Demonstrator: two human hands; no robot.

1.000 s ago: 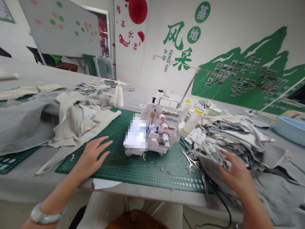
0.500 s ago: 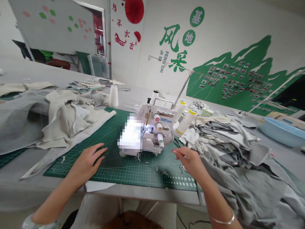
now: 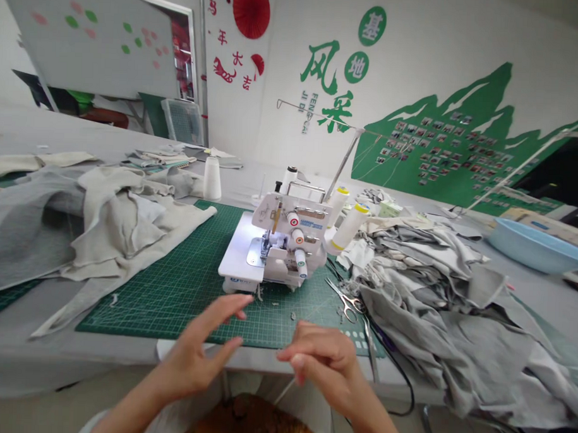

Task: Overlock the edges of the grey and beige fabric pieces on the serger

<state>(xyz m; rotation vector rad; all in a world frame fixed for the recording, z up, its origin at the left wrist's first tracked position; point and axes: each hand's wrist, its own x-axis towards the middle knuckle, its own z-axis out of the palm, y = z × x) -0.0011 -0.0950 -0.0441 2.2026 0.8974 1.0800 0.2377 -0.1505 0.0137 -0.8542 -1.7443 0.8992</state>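
Observation:
My left hand (image 3: 193, 358) is in front of the machine, above the near edge of the green cutting mat (image 3: 163, 294). Its thumb and fingers are spread, holding nothing. Across from it, my right hand (image 3: 329, 363) has its fingers curled together with the thumb close beneath the index finger; nothing shows in it. A white overlock sewing machine (image 3: 277, 270) stands on the mat beyond both hands, its small lamp lit. To its right lie scissors (image 3: 347, 304) and metal tweezers (image 3: 370, 352) near the cutting mat's right edge. Neither hand touches the machine.
Grey and white fabric is heaped on the right (image 3: 456, 317) and left (image 3: 113, 223). Thread cones (image 3: 350, 228) stand behind the machine, another cone (image 3: 212, 179) to its left. A light-blue basin (image 3: 539, 247) sits far right. A black cable (image 3: 409, 385) hangs over the front edge.
Both hands have come inward and toward me, from either side of the machine to its front. The scissors show more fully now. The view has shifted slightly.

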